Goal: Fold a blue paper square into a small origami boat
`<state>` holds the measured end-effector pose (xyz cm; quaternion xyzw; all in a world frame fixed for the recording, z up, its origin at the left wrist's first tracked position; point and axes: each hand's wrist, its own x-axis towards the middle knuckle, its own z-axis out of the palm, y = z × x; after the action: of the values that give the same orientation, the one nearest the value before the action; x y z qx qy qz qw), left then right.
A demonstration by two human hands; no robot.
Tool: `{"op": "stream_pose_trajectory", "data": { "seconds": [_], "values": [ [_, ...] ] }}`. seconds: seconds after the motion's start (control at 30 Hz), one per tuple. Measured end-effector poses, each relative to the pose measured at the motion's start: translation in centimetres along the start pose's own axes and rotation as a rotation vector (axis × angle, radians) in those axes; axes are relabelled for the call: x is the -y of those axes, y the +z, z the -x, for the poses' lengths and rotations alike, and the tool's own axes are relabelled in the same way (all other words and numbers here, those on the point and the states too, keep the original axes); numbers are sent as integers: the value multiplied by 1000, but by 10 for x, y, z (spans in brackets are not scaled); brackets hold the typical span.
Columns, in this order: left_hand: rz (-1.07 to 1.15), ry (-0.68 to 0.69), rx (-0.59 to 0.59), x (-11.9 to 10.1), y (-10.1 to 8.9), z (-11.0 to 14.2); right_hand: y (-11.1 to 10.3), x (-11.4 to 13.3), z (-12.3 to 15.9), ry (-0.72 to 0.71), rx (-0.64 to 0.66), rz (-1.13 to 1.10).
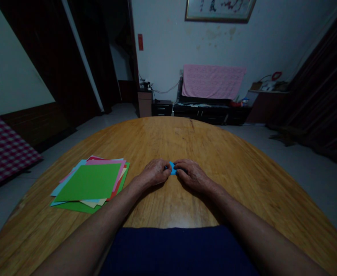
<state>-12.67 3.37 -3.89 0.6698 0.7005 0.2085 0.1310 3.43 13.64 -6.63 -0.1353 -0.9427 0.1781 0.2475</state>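
Observation:
My left hand and my right hand meet at the middle of a round wooden table. Pinched between their fingertips is a small piece of folded blue paper, mostly hidden by my fingers. To the left of my left hand lies a loose stack of square origami paper, with a green sheet on top and pink, light blue, red and cream edges showing beneath. Neither hand touches the stack.
Bare wood spreads to the right of my hands and toward the far edge of the table. Beyond it stand a low dark TV cabinet draped with a pink cloth and a red-and-white checked cushion at the left.

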Motion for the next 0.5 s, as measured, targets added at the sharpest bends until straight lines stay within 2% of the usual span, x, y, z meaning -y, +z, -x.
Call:
{"op": "stream_pose_trajectory", "data": {
  "seconds": [0.23,0.5],
  "values": [
    [-71,-43,-24,-2,3,-1,10,0,-5,98,-75,11],
    [-87,-44,-18,-3,1,0,14,-3,-4,132,-100,4]
  ]
}}
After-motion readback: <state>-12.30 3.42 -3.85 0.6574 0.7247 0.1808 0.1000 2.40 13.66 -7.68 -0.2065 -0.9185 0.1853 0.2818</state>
